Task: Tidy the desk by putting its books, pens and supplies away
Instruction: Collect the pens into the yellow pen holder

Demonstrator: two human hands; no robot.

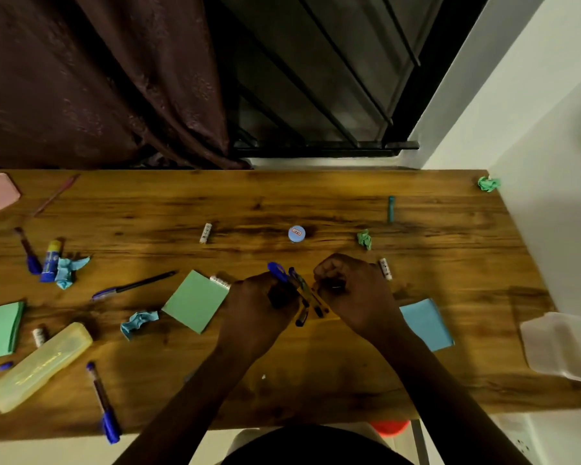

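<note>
Left hand [262,297] clenched around pen bundle [299,290] at desk [316,203] centre; right hand [353,286] pinching it at 3 o'clock.

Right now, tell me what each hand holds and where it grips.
Left hand grips a bunch of pens around their middles; right hand pinches the same bunch from the side.

Wood-grain desk [316,203] spans frame under hands, far edge against window side. Dark brown curtain [91,78] hangs beyond hands, to left. Barred window [316,78] straight ahead, black outside. White wall [534,112] right of hands, meets desk end. Dim warm light. Pale floor [47,451] at near edge.
</note>
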